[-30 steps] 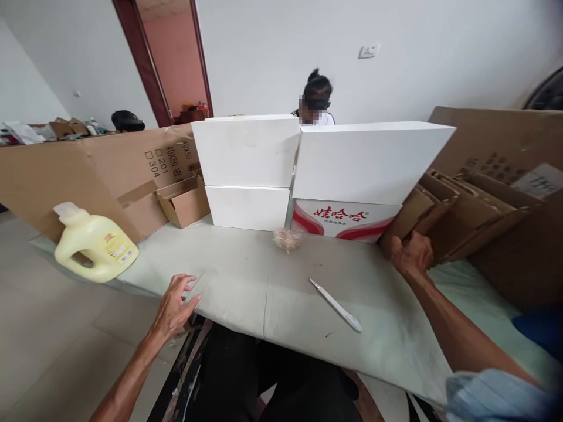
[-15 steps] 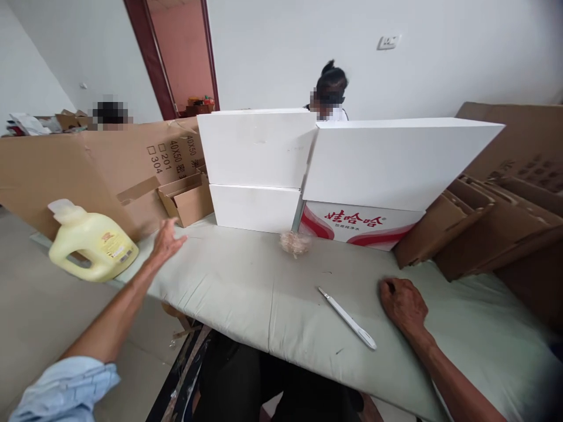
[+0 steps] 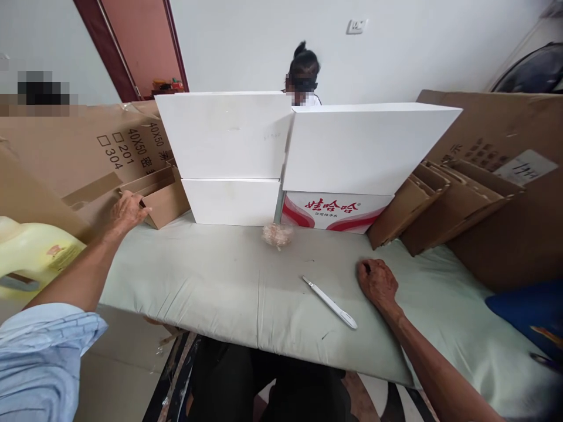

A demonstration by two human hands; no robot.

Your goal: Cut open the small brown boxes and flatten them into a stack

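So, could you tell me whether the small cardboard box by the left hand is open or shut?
Open: the box has its flaps raised and its top uncovered; the left hand touches its corner.

The left hand covers the small carton's near corner.

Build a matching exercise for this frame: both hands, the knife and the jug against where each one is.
1. left hand
2. right hand
3. white-handled knife
4. yellow jug

A. lying flat on the table cover, just left of the right hand
B. at the view's left edge, beside the left forearm
C. touching the small open cardboard box
D. curled, resting on the table cover

Pairs: 1-C, 2-D, 3-A, 4-B.
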